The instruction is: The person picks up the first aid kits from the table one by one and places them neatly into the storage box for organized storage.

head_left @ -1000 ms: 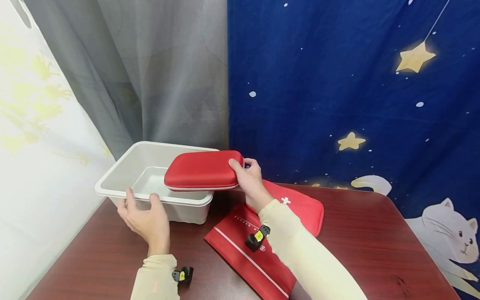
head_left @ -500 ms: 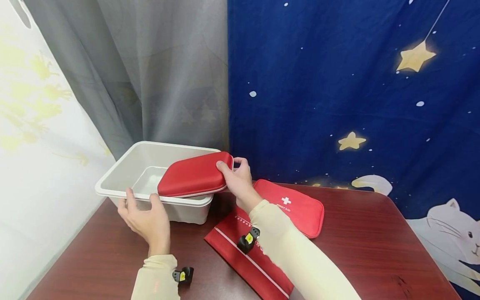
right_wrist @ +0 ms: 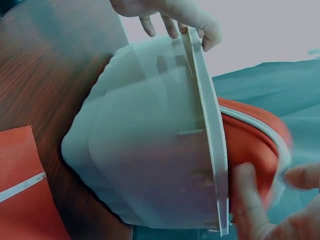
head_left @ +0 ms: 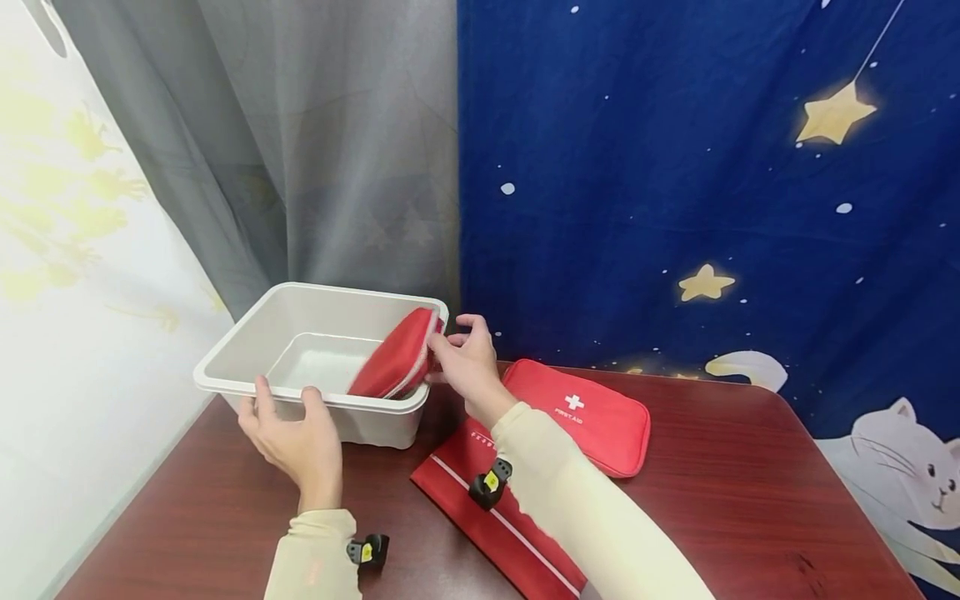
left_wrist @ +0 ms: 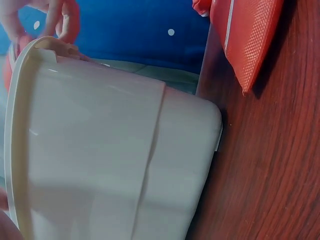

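A red zip case (head_left: 397,358) leans tilted inside the right end of a white plastic tub (head_left: 322,292), and its pale zipper edge faces right. Beside that edge is my right hand (head_left: 468,367), its thumb and fingers apart. In the right wrist view, a blurred finger (right_wrist: 245,187) lies close to the case by the tub's rim; whether it still touches is hard to tell. My left hand (head_left: 296,442) holds the tub's near rim, with digits on both sides of it. The case's lower end is hidden behind the near wall.
A red first aid pouch (head_left: 577,412) with a white cross lies right of the tub, overlapping a flat red bag (head_left: 498,525) with a pale stripe. The wooden table (head_left: 735,483) backs onto blue and grey curtains (head_left: 360,150).
The red case has moved from above the tub down into its right end, tilting steeply. My right hand has shifted left and its grip has loosened. The left hand stays at the rim.
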Demonstrator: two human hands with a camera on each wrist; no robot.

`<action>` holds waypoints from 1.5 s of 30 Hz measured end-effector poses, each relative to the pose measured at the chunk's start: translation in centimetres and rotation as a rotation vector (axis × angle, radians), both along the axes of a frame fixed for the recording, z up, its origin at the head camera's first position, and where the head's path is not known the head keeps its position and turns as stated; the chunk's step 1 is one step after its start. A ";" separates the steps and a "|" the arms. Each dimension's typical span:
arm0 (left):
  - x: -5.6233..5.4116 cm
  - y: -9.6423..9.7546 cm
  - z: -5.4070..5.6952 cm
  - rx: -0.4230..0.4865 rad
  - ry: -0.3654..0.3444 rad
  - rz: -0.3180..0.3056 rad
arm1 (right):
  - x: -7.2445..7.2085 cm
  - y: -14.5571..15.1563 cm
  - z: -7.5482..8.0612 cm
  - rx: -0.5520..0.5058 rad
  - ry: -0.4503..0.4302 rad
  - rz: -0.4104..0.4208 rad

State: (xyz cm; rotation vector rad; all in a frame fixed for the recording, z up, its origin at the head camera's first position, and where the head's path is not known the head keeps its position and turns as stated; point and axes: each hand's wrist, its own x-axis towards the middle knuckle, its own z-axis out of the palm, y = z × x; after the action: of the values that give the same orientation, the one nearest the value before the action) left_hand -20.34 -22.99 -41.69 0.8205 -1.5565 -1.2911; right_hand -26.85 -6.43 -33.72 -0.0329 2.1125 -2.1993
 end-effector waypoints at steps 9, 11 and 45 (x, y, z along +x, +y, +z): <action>0.0 0.0 0.0 0.004 -0.009 -0.004 | -0.2 1.1 -0.4 -0.027 -0.020 0.035; 0.1 0.0 0.0 0.011 -0.009 -0.010 | -0.3 1.4 -0.6 -0.019 -0.019 0.027; 0.5 0.1 0.3 0.033 -0.010 -0.026 | -2.8 12.6 -4.2 0.106 -0.064 -0.077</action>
State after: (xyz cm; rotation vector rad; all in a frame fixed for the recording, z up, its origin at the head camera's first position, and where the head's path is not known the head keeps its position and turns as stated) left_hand -19.85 -22.94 -41.42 0.8311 -1.5616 -1.3369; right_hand -29.64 6.12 -37.97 0.1261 2.2268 -2.0945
